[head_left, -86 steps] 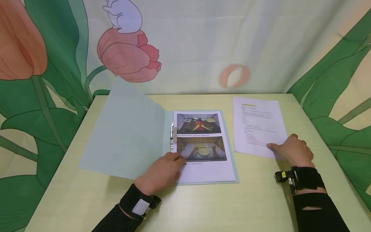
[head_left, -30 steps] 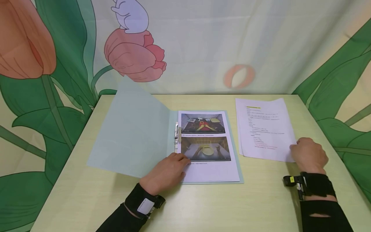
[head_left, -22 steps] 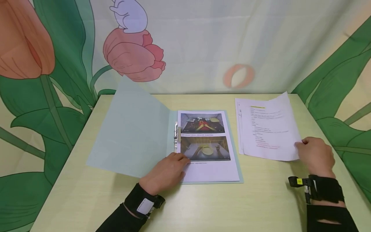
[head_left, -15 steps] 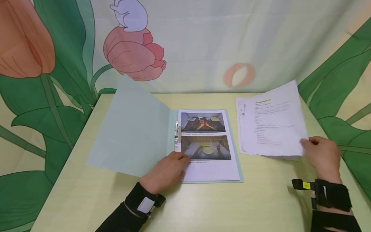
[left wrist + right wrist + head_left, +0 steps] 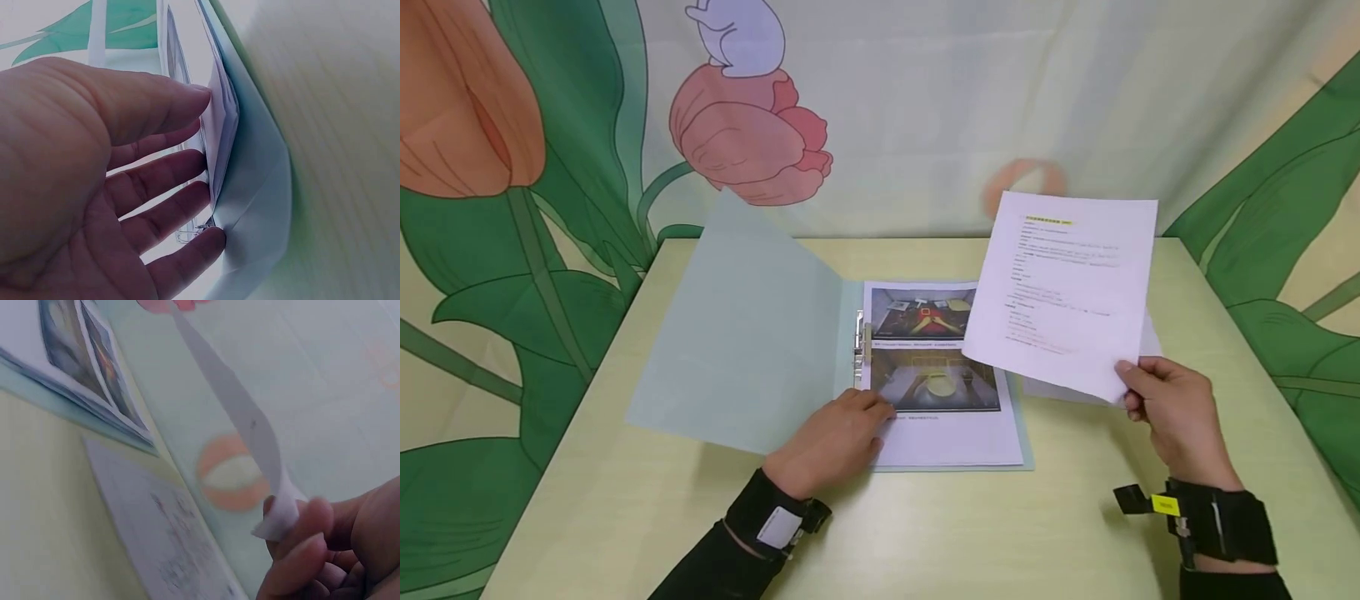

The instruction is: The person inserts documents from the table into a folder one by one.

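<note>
Head view: a person's R hand (image 5: 1176, 408), right of ctr, holds a printed sheet (image 5: 1075, 292) aloft, thumb and fingers pinching its lower right corner. The sheet overlaps the upper right of an open blue folder (image 5: 737, 333) in this view; a lower sheet (image 5: 1152, 340) shows behind it on the surface (image 5: 1000, 533). At bottom ctr, the L hand (image 5: 827, 437) rests by the lower left of the filed pages (image 5: 951, 442), near metal rings (image 5: 859, 342). Step in hand, by all appearances: moving the loose sheet from right to folder. Next move prob. calls for bringing it level over the pages, L edge lined up w/ the rings.

L wrist view: L grip unclamped, fingers loosely extended, tips against the pages at ctr; thumb tip overlaps their edge, exact contact unclear.

R wrist view: R grip clamped on the sheet, seen nearly edge-on and curling from lower right to top ctr, apart from the pages at upper left. Lower sheet lies flat, bottom left, its print too blurred to read.
</note>
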`<state>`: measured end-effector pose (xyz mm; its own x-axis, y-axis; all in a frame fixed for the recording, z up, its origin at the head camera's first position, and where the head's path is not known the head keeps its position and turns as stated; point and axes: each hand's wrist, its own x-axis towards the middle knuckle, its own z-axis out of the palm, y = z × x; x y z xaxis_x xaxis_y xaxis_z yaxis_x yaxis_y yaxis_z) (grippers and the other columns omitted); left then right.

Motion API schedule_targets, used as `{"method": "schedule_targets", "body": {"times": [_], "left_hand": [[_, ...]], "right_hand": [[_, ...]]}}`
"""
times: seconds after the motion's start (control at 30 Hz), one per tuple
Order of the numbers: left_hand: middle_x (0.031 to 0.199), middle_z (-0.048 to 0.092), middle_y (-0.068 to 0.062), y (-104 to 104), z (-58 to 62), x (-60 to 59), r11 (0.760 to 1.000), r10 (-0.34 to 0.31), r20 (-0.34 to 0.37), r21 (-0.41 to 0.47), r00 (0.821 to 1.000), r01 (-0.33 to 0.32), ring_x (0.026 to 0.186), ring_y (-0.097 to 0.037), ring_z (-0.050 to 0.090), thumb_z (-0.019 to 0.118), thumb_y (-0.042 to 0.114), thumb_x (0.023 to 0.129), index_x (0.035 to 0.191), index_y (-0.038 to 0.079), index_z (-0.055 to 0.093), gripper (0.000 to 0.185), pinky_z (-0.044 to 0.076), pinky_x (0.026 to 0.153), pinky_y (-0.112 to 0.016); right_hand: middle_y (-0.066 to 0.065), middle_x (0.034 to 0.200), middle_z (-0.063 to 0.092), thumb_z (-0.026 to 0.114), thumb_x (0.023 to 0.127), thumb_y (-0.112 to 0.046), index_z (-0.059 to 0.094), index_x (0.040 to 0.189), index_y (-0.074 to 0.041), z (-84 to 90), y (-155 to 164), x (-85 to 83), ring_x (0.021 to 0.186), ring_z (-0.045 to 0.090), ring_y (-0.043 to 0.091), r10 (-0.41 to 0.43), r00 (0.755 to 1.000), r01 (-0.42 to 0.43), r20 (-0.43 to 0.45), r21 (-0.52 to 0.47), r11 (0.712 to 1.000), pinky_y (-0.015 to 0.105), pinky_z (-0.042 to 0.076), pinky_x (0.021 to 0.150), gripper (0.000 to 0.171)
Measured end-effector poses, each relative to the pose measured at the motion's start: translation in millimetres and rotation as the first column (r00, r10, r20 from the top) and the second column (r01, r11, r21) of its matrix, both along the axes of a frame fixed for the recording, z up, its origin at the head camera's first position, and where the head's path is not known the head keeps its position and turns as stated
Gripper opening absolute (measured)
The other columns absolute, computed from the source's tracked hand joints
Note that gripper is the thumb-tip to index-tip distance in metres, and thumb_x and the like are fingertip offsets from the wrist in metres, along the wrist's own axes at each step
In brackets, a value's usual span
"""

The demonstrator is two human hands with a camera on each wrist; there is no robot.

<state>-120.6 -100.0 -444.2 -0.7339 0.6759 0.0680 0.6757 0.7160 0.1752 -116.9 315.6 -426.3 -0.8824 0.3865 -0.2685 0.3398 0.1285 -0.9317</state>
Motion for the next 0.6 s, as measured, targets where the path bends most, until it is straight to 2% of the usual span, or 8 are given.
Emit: {"method": "schedule_targets", "body": {"times": [0.13, 0.23, 0.43, 0.6], "left_hand": [[0.124, 0.072, -0.011, -0.6, -1.0, -0.7, 1.000, 0.013, 0.028, 0.021, 1.000, -0.013, 0.117, -0.029, 0.066, 0.073, 0.012, 0.097, 0.124, 0.005, 0.073, 0.027, 0.056, 0.103, -0.039], [0.126, 0.072, -0.011, -0.5, -2.4, -1.1, 0.999, 0.021, 0.041, 0.044, 0.999, -0.022, 0.120, -0.029, 0.065, 0.072, 0.010, 0.097, 0.124, 0.004, 0.073, 0.027, 0.055, 0.106, -0.039], [0.129, 0.071, -0.015, -6.0, -0.4, 3.3, 0.991, 0.041, 0.056, 0.124, 0.998, -0.048, 0.125, -0.034, 0.063, 0.073, 0.007, 0.095, 0.126, 0.002, 0.072, 0.031, 0.052, 0.110, -0.043], [0.134, 0.067, -0.020, -10.0, 4.5, 7.2, 0.978, 0.130, 0.113, 0.149, 0.985, -0.146, 0.125, -0.036, 0.063, 0.072, 0.007, 0.097, 0.133, -0.001, 0.068, 0.037, 0.053, 0.109, -0.046]], "right_hand": [[-0.007, 0.075, 0.062, 0.064, 0.106, -0.022, 0.055, 0.122, 0.009, -11.0, -27.3, 5.2, 0.062, 0.056, 0.008, 0.145, 0.989, -0.147, 0.033, 0.065, 0.987, 0.025, 0.051, 0.053, 0.036], [-0.005, 0.074, 0.063, 0.063, 0.107, -0.021, 0.057, 0.123, 0.010, -19.6, -43.4, 9.5, 0.063, 0.057, 0.009, 0.213, 0.972, -0.221, 0.095, 0.090, 0.971, 0.026, 0.051, 0.055, 0.035], [-0.002, 0.072, 0.063, 0.065, 0.106, -0.020, 0.060, 0.124, 0.009, -31.2, -56.2, 14.3, 0.062, 0.057, 0.012, 0.274, 0.943, -0.295, 0.187, 0.094, 0.951, 0.027, 0.048, 0.053, 0.035], [0.001, 0.067, 0.060, 0.066, 0.105, -0.020, 0.065, 0.116, 0.008, -33.7, -57.3, 16.4, 0.058, 0.054, 0.015, 0.298, 0.928, -0.342, 0.222, 0.195, 0.919, 0.027, 0.041, 0.048, 0.030]]}}
